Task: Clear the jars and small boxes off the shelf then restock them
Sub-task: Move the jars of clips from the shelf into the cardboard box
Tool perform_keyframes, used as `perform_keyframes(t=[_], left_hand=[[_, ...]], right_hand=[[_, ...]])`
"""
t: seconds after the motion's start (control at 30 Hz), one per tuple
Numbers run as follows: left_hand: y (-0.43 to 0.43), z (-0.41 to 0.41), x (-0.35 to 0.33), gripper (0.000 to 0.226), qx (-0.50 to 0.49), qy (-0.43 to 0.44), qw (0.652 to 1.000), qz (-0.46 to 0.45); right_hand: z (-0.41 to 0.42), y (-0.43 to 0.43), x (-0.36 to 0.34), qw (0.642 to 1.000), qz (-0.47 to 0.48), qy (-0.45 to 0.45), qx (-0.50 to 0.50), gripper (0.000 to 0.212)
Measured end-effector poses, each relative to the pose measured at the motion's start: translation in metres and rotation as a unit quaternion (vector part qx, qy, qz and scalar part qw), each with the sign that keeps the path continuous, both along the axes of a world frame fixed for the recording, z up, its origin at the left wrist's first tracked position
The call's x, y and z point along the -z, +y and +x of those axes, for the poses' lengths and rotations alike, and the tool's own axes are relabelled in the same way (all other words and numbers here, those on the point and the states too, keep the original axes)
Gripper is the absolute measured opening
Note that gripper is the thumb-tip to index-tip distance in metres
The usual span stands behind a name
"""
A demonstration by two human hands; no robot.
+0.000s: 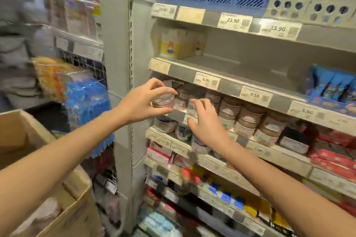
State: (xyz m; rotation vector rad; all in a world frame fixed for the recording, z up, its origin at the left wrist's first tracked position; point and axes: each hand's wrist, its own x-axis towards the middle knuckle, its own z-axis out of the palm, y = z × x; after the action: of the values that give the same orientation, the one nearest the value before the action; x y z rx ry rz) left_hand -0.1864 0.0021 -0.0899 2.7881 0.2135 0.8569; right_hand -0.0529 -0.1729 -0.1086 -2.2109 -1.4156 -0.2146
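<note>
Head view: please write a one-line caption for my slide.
At a store shelf, the left hand grips a small jar while the right hand reaches toward neighbouring jars.

The left hand is holding a jar at the left end of the shelf. A row of jars is standing to its right along the front edge, with the right hand reaching in before them. A cardboard box is sitting left of the shelving.
</note>
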Motion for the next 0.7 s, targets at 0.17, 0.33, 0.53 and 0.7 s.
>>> perform_keyframes(t=[0.17, 0.33, 0.53, 0.7], left_hand=[[0.034, -0.021, 0.016, 0.048, -0.056, 0.03, 0.998, 0.01], [0.065, -0.025, 0.026, 0.05, -0.082, 0.046, 0.994, 0.047], [0.099, -0.008, 0.029, 0.05, -0.068, 0.045, 0.995, 0.06], [0.105, 0.009, 0.034, 0.048, -0.049, 0.027, 0.992, 0.109]], right_hand=[[-0.005, 0.043, 0.015, 0.998, -0.042, -0.043, -0.031, 0.054], [0.011, 0.091, 0.02, 0.984, -0.102, -0.146, -0.022, 0.061], [0.039, 0.148, 0.021, 0.946, -0.174, -0.273, -0.012, 0.072], [0.057, 0.192, 0.028, 0.938, -0.196, -0.283, 0.024, 0.065]])
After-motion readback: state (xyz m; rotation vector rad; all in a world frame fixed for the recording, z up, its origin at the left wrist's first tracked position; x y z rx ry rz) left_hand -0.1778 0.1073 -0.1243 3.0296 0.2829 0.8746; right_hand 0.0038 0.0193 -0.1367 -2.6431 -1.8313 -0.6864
